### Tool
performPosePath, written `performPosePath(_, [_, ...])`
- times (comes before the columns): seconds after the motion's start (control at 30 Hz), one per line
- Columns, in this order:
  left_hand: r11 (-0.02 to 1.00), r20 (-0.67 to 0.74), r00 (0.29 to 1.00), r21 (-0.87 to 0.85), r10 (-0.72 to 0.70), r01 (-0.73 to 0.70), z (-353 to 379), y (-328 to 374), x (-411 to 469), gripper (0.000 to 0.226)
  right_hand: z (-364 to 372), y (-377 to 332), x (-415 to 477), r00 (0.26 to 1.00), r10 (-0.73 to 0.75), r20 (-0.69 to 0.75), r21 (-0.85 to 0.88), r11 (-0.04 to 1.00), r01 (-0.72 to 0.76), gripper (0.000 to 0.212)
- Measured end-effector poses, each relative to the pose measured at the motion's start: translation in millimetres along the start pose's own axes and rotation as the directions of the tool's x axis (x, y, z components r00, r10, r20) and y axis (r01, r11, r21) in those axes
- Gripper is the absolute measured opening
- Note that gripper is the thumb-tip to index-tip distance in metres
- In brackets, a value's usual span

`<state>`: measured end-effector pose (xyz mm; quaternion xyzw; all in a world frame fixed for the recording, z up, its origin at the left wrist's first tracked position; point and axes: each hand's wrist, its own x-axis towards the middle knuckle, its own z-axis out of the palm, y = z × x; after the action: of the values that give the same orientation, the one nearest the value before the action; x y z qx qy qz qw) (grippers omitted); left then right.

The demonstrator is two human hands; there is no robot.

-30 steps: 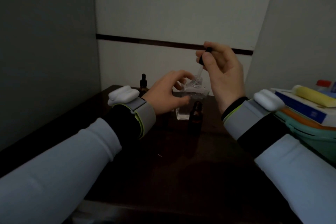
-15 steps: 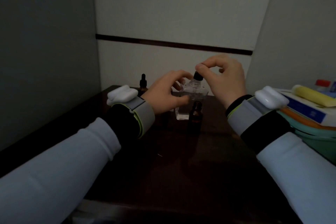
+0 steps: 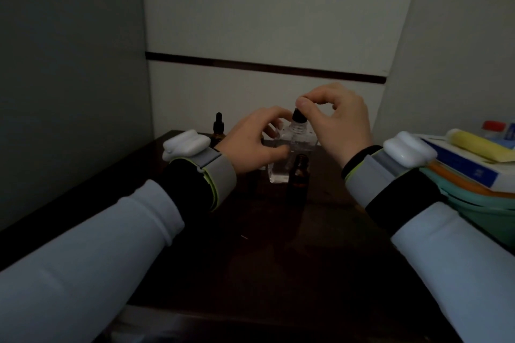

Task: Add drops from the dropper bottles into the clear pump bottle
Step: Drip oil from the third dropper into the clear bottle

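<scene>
Dark tabletop [image 3: 250, 231] is boxed by walls at left and back and a stack of books [image 3: 471, 167] at the right edge; I read open surface toward the bottom of the frame. Clear pump bottle [image 3: 278, 172] stands upright at centre, long axis vertical, neck up, just behind an open amber dropper bottle [image 3: 299, 175]. Left hand [image 3: 250, 145] curls its fingers round the clear bottle's body; right hand [image 3: 342, 125] pinches the black dropper cap [image 3: 299, 116] over the neck, fingertips together on it.
</scene>
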<state>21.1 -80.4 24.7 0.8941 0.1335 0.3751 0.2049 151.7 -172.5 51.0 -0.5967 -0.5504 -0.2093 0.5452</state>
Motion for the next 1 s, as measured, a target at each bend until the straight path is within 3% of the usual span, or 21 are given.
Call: performPosePath(1.0, [1.0, 0.006, 1.0, -0.017, -0.011, 0.011, -0.1, 1.9, -0.9, 0.049, 0.1, -3.7, -2.5, 0.999, 0.001, 0.045, 0.028, 1.0, -0.003, 0.008])
